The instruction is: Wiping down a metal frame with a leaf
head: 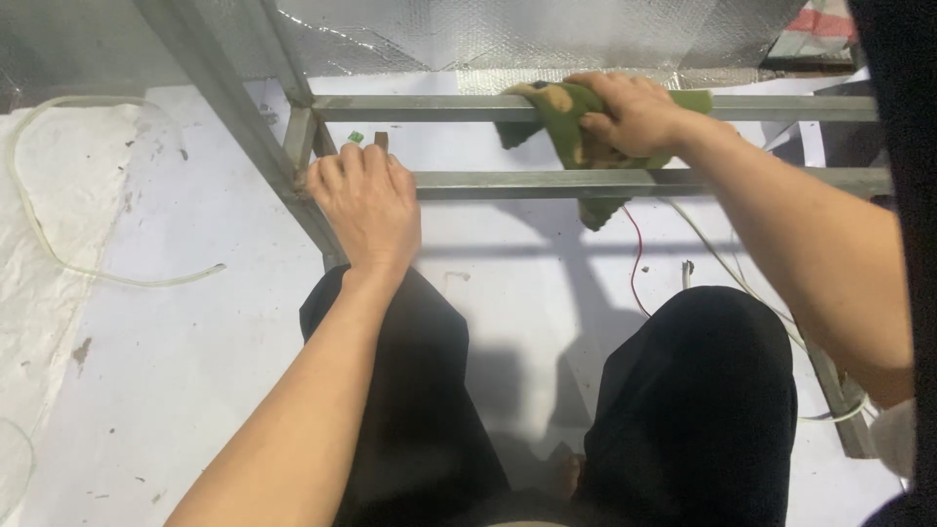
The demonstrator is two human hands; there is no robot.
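A grey metal frame of square tubes [488, 182] lies across a white floor in front of my knees. My left hand [366, 200] rests closed over the corner where the near bar meets the slanted side bar. My right hand [634, 115] presses a green camouflage cloth [566, 122] against the far bar [410, 107], fingers curled around the cloth. Part of the cloth hangs down between the two bars, its tip below the near bar.
A clear plastic hose [59, 259] curves over the white sheet at left. A red wire [634, 263] and pale cables [727, 268] trail under the frame by my right knee. Silver bubble foil [488, 34] lies behind the frame. My black-trousered legs [683, 410] fill the bottom.
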